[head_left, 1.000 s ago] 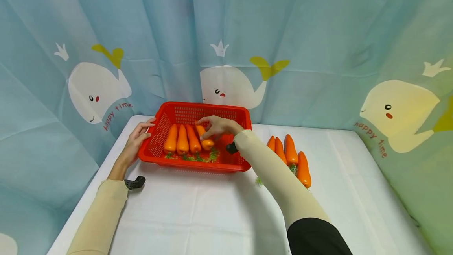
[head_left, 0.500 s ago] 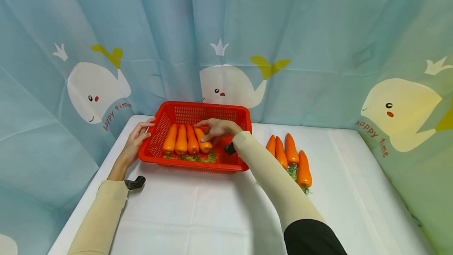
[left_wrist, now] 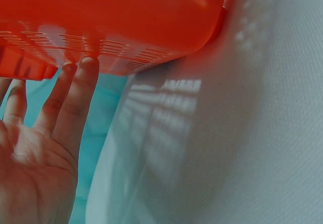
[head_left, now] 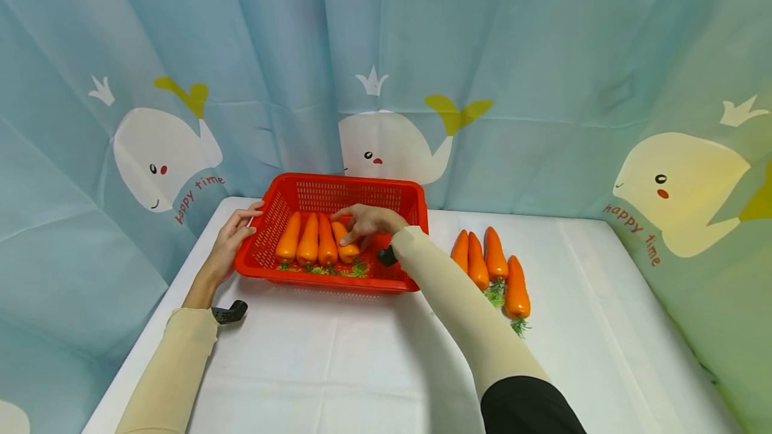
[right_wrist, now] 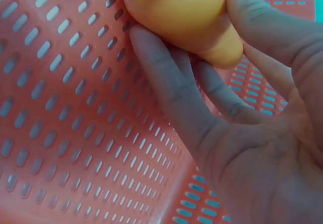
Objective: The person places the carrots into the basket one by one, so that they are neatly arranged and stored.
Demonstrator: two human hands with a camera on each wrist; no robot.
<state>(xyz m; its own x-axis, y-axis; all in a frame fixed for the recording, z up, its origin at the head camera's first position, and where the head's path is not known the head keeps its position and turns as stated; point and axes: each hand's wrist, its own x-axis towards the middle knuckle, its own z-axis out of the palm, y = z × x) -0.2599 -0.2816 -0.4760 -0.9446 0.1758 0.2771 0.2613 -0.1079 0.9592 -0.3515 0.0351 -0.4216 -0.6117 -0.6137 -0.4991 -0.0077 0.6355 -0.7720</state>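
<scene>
The red plastic basket stands at the back of the white table. Inside it, several glossy orange carrots lie side by side, one of them a carrot near the row's middle. My right hand reaches in and holds the rightmost carrot between thumb and fingers. Seen from the right wrist, that carrot has its rounded end toward the camera, the fingers alongside and under it. At the basket's left end, my left hand touches the rim, and its straight fingers reach the outer wall in the left wrist view.
To the right of the basket, several more carrots with green tops lie on the white-covered table. My right forearm crosses in front of some of them. A blue curtain with whale prints hangs close behind the basket.
My right hand has shifted its carrot slightly left and toward me, against the row of other carrots. The left hand has stayed at the basket's rim.
</scene>
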